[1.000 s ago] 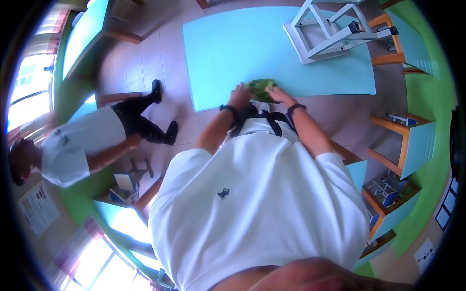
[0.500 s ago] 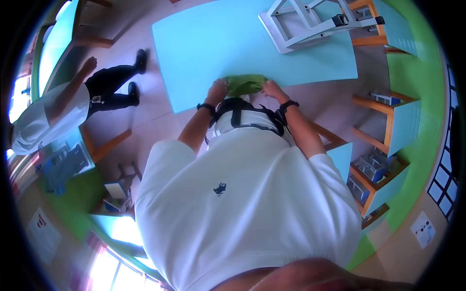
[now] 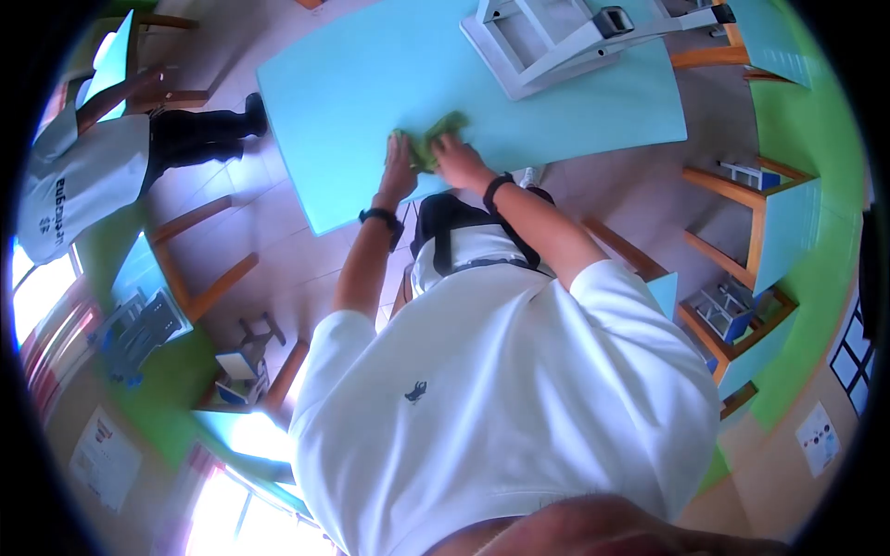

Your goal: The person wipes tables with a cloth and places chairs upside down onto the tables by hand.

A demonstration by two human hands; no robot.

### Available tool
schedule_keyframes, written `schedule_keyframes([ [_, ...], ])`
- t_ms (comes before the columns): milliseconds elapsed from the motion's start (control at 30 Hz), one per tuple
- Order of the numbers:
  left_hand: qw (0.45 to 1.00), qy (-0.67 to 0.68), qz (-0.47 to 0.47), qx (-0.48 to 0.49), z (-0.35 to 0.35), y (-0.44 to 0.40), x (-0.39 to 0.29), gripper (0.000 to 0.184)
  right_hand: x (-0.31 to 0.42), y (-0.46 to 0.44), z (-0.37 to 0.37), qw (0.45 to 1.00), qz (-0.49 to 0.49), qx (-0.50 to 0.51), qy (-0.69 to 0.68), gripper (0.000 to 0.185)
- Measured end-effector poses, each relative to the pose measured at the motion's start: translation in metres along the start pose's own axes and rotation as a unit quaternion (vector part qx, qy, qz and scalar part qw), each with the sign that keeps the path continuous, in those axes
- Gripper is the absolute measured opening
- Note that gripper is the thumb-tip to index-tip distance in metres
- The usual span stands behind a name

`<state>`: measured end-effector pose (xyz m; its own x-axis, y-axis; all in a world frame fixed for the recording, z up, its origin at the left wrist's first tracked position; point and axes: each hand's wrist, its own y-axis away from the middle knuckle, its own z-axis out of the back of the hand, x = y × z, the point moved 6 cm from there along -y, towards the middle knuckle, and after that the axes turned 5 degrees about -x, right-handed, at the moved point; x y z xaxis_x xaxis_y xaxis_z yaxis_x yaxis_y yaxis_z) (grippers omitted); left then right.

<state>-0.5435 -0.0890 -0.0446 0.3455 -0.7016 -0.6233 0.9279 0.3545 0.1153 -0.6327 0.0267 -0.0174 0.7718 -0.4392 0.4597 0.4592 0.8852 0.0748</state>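
A crumpled green cloth lies on the light blue tabletop, close to its near edge. My left hand is at the cloth's left side, its fingers closed on that end. My right hand presses down on the cloth from the right, fingers bent over it. Part of the cloth sticks out beyond my right fingers. Both hands are side by side, and each wrist wears a dark band.
An upturned grey stool rests on the table's far right. A person in a white shirt stands to the left. More tables with orange wooden legs stand at the right, and stacked stools sit among them.
My hands have moved forward from the table's near edge onto the tabletop and closer together. The cloth, stretched between them before, is now bunched on the table. The other person has shifted left.
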Motion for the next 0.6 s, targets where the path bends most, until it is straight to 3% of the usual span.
schedule_keyframes([
  [33,0.998,-0.002,0.028,0.049,0.001,0.001,0.007,0.091,0.004,-0.004,0.007,0.999,0.029,-0.001,0.022,0.051],
  [100,0.998,-0.016,0.059,0.036,-0.018,0.002,0.010,0.096,-0.004,-0.002,0.016,0.997,0.061,-0.007,0.036,0.047],
  [167,0.997,-0.014,0.076,0.012,-0.051,-0.011,0.002,0.106,-0.028,0.006,0.026,0.995,0.078,0.018,-0.062,0.040],
  [200,0.999,0.004,0.052,0.000,-0.077,-0.018,-0.010,0.105,-0.043,0.012,0.032,0.995,0.076,0.010,-0.066,0.040],
  [267,0.993,-0.024,0.105,0.044,-0.116,-0.045,-0.059,0.103,-0.084,0.027,0.036,0.994,0.090,0.059,-0.030,0.034],
  [400,0.995,0.030,0.002,0.095,-0.163,-0.072,-0.164,0.100,-0.174,0.092,0.098,0.989,0.060,-0.083,-0.110,0.028],
  [567,0.956,0.020,-0.089,0.278,-0.225,-0.108,-0.274,0.100,-0.283,0.154,0.157,0.996,0.019,-0.078,0.030,0.033],
  [600,0.943,0.026,-0.120,0.309,-0.235,-0.117,-0.290,0.101,-0.306,0.162,0.170,0.992,-0.036,-0.106,0.062,0.033],
])
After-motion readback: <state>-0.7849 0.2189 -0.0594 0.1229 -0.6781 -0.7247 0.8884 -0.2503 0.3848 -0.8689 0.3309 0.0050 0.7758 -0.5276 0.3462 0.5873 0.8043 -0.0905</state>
